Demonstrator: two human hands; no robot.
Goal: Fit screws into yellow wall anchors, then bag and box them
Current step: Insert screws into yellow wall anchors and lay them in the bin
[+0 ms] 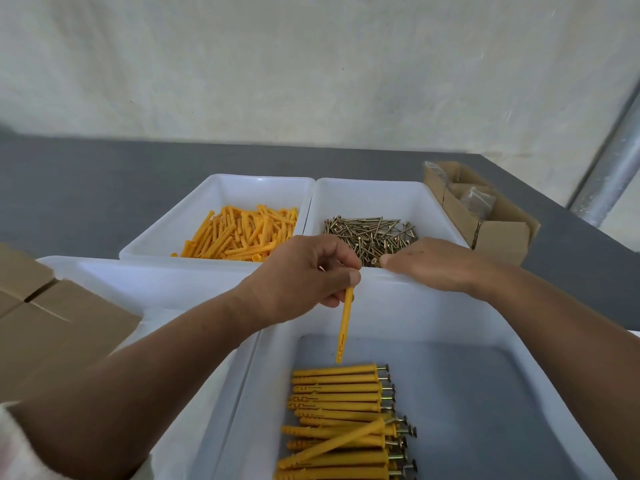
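My left hand [304,282] pinches one yellow anchor [344,327] by its top, so it hangs point-down over the near white bin [450,317]. Several anchors with screws fitted [343,410] lie in rows on that bin's floor. My right hand [433,265] reaches over the bin's far rim into the pile of brass screws [374,233]. Its thumb tip presses against a screw [371,261] at the pile's near edge, and its fingers curl down out of sight. Loose yellow anchors [242,233] fill the back-left bin [214,188].
An open cardboard box [498,233] with clear bags inside stands at the back right. Flat cardboard boxes [52,323] lie at the left, beside another white tray [138,282]. The grey tabletop [86,188] runs back to a pale wall, with a metal post [616,168] at the right.
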